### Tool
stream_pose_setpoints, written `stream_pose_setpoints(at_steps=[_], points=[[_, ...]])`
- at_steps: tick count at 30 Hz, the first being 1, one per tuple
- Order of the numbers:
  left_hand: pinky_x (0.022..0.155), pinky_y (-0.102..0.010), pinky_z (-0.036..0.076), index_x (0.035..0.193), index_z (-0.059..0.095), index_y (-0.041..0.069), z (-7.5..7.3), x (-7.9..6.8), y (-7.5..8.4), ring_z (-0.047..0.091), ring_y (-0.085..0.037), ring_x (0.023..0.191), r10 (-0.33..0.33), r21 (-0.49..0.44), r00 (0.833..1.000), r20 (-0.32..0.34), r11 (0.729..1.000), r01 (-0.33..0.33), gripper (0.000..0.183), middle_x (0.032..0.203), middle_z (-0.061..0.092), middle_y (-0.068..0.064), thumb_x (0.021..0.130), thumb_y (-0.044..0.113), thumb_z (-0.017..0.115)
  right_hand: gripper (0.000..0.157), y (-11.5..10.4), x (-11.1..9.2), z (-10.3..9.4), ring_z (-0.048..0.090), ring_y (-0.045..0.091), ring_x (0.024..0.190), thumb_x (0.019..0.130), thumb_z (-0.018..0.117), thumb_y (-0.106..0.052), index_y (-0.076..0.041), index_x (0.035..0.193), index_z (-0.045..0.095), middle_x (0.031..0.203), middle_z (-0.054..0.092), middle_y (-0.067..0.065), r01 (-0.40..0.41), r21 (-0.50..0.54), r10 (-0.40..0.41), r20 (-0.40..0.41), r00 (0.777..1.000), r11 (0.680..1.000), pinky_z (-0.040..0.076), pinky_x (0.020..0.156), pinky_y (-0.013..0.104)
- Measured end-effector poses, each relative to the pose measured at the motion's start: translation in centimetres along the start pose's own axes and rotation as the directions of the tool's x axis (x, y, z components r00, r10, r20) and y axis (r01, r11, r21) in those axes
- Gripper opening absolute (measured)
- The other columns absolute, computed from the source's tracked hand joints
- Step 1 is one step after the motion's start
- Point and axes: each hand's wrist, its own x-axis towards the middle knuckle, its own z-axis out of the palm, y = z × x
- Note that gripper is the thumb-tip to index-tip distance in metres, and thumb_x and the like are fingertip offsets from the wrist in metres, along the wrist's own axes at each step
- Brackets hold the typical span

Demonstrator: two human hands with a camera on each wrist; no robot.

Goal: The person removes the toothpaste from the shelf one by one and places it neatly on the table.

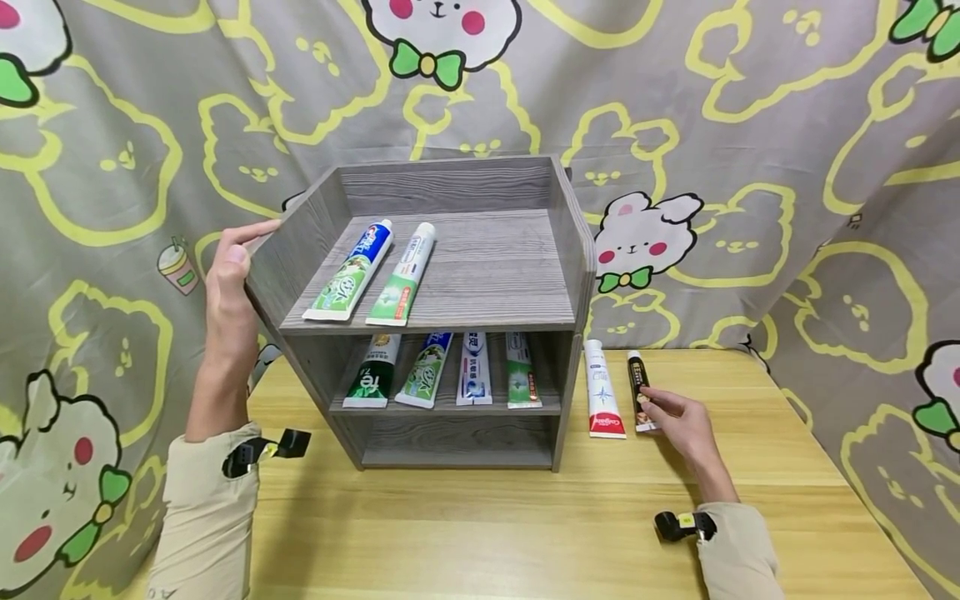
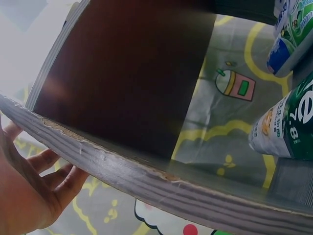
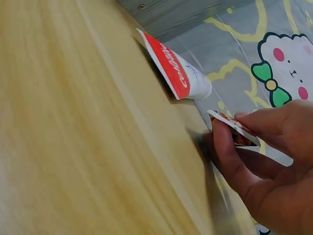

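Observation:
My left hand (image 1: 228, 304) rests against the outside of the left side panel of a grey wooden shelf (image 1: 491, 258), near its top edge. Its fingertips (image 2: 73, 178) touch that panel in the left wrist view. Right of the shelf, my right hand (image 1: 681, 425) pinches the flat crimped end of a black toothpaste tube (image 1: 637, 379) between thumb and fingers. In the right wrist view, the end of the tube is lifted off the table and the rest is hidden behind it. Beside it lies a white-and-red Colgate toothpaste tube (image 1: 602, 392).
Two toothpaste tubes, one blue-green (image 1: 348, 271) and one white-green (image 1: 402, 275), lie on the shelf's top. Several more, including a dark green tube (image 1: 372, 372), fill the middle level. The shelf stands on a wooden table (image 1: 465, 525) before a patterned curtain (image 1: 480, 108).

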Motion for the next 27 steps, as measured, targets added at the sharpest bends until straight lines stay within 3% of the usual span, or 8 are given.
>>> stream_pose_setpoints(at_steps=[2,9,16,27], points=[[0.075,-0.033,0.038,0.135,0.062,0.004,-0.03,-0.01,-0.03,0.056,-0.026,0.091,-0.001,0.018,1.0,-0.001,1.0,0.001,0.051,0.118,0.06,-0.02,0.097,0.029,0.039,0.039,-0.09,-0.01,0.12,0.067,0.001,0.09,0.1,0.067,-0.013,0.006,0.134,0.063,0.131,0.062,0.03,0.015,-0.063,-0.016,-0.009,1.0,0.998,0.056,0.072,0.021],[0.074,-0.032,0.039,0.135,0.062,0.003,-0.15,-0.01,-0.09,0.056,-0.025,0.088,0.001,0.015,1.0,-0.003,1.0,-0.001,0.051,0.114,0.061,-0.02,0.096,0.029,0.04,0.033,-0.42,-0.18,0.47,0.071,0.039,0.104,0.097,0.069,-0.007,0.006,0.127,0.069,0.12,0.069,0.028,0.107,-0.266,-0.118,-0.025,0.993,0.958,0.05,0.071,0.013],[0.077,-0.033,0.037,0.135,0.062,0.002,0.11,0.25,0.06,0.055,-0.025,0.093,0.018,0.013,1.0,0.008,1.0,-0.018,0.051,0.121,0.059,-0.019,0.097,0.029,0.04,0.034,-0.29,-0.27,0.21,0.07,0.041,0.106,0.096,0.07,-0.006,0.004,0.128,0.068,0.116,0.071,0.026,0.112,-0.312,-0.129,-0.035,0.991,0.943,0.043,0.076,0.009],[0.073,-0.031,0.039,0.134,0.062,0.003,0.0,0.22,0.17,0.056,-0.025,0.089,0.009,0.019,1.0,0.015,1.0,-0.009,0.05,0.114,0.061,-0.019,0.097,0.028,0.04,0.036,0.01,-0.12,-0.13,0.066,0.045,0.112,0.098,0.065,-0.004,0.004,0.133,0.065,0.122,0.067,0.029,0.115,-0.298,-0.119,0.005,0.993,0.948,0.047,0.075,0.01]])
